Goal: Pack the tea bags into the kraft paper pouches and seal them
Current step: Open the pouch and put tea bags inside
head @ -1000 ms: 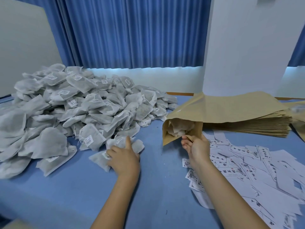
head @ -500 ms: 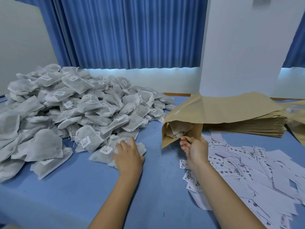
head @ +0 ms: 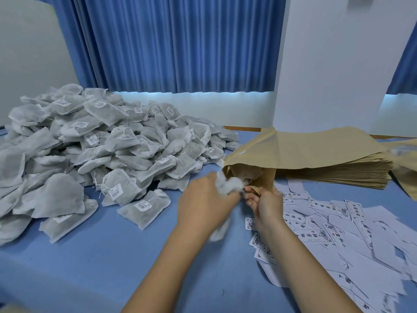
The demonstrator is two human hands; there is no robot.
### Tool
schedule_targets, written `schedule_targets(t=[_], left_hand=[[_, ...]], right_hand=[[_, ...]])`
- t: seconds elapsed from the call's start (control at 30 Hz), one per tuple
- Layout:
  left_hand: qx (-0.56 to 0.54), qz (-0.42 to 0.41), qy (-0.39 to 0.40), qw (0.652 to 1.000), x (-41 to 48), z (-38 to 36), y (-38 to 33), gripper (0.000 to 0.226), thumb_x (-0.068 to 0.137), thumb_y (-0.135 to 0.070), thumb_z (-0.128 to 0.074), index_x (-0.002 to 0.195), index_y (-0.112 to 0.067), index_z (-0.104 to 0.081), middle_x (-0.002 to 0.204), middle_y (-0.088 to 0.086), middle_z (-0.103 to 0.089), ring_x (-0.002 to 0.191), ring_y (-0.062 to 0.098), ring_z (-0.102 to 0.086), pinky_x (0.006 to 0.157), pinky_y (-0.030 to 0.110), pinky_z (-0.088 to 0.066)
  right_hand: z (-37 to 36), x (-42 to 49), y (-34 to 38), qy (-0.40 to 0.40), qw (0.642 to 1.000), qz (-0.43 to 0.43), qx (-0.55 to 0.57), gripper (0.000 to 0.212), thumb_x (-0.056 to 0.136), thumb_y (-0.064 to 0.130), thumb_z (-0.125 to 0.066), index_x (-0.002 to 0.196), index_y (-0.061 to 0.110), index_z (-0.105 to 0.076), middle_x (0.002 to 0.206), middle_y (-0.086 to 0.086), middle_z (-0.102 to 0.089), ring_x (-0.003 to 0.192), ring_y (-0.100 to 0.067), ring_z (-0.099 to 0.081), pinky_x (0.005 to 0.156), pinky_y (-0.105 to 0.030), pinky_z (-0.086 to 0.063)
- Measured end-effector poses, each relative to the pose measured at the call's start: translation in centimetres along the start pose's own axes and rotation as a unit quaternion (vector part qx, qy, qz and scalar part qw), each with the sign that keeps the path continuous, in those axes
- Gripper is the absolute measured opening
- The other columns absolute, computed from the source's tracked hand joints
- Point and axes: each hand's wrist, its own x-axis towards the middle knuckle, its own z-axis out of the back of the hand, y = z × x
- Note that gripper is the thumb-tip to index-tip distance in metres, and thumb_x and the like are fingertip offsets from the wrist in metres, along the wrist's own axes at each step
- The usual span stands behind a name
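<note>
Kraft paper pouch [head: 282, 150] lies open just ahead of my right hand [head: 267, 205], which pinches its lower lip; my left hand [head: 206, 205] clutches a crumpled tea bag [head: 230, 185] at its mouth.

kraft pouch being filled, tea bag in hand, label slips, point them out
kraft pouch [head: 268, 180]: head view, lip of open mouth
tea bag [head: 228, 184]: head view, crumpled end
label slips [head: 325, 206]: head view, one printed slip

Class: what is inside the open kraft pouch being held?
Pale tea bags show inside the open kraft pouch at its mouth. How many lie deeper is hidden by its paper wall.
</note>
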Motion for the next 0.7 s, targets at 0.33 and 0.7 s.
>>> schedule_targets(t=[0.33, 0.7], left_hand=[[-0.617, 0.213, 0.136, 0.745, 6.1, -3.6, -3.7, 0.02, 0.092, -0.012, -0.051, 0.074, -0.014, -0.06, 0.067, 0.001, -0.066, 0.077, 0.021, -0.058, 0.064, 0.025, -0.05], [-0.109, 0.064, 0.035, 0.991, 11.4, -6.9, -4.4, 0.035, 0.093, 0.0, -0.044, 0.128, 0.003, -0.047, 0.127, 0.023, -0.052, 0.118, 0.038, -0.051, 0.093, 0.037, -0.042]], right_hand=[[0.0, 0.2, -0.2, -0.022, 0.997, 0.05, -0.051, 0.023, 0.094, 0.0, -0.047, 0.082, 0.01, -0.064, 0.06, -0.004, -0.065, 0.053, -0.016, -0.06, 0.05, -0.023, -0.049], [-0.9, -1.7, -1.2, 0.149, 0.971, 0.124, -0.143, 0.036, 0.091, -0.01, -0.029, 0.077, 0.012, -0.054, 0.04, -0.002, -0.055, 0.034, -0.016, -0.054, 0.035, -0.02, -0.041]])
